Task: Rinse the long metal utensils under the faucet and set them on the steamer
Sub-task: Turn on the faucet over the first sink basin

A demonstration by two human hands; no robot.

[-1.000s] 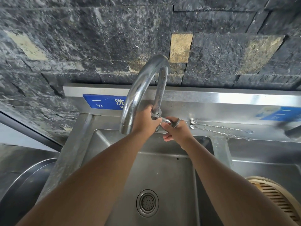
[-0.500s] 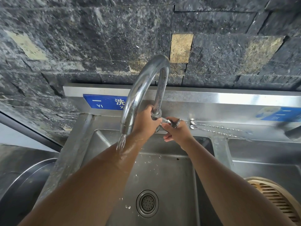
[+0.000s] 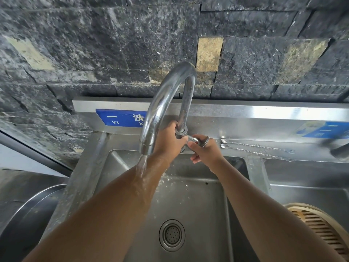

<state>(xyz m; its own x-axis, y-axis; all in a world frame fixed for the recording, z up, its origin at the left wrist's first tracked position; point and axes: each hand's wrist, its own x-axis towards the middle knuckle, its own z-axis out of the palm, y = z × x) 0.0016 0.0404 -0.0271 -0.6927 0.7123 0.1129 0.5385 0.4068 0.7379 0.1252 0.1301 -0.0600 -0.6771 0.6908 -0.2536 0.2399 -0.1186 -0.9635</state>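
Both bare hands are at the foot of the tall, curved chrome gooseneck faucet (image 3: 166,103) that rises from the back ledge of the stainless steel sink (image 3: 188,201). The left hand (image 3: 170,142) is wrapped around the base of the faucet's upright pipe, fingers closed on it. The right hand (image 3: 204,150) pinches the small metal tap handle (image 3: 195,139) that sticks out sideways from that base, thumb and forefinger closed on it. A stream of water (image 3: 142,165) falls from the spout and lands on the left forearm, with drops scattered on the basin floor behind the arm. The round perforated drain strainer (image 3: 171,235) sits in the basin floor between the two forearms. The two long, thin metal utensils (image 3: 256,149) with twisted stems and small spoon ends lie side by side on the back ledge just to the right of the right hand, not touched by it. The round bamboo steamer (image 3: 321,225) with its slatted top shows at the lower right, in the neighbouring basin, well apart from the utensils.
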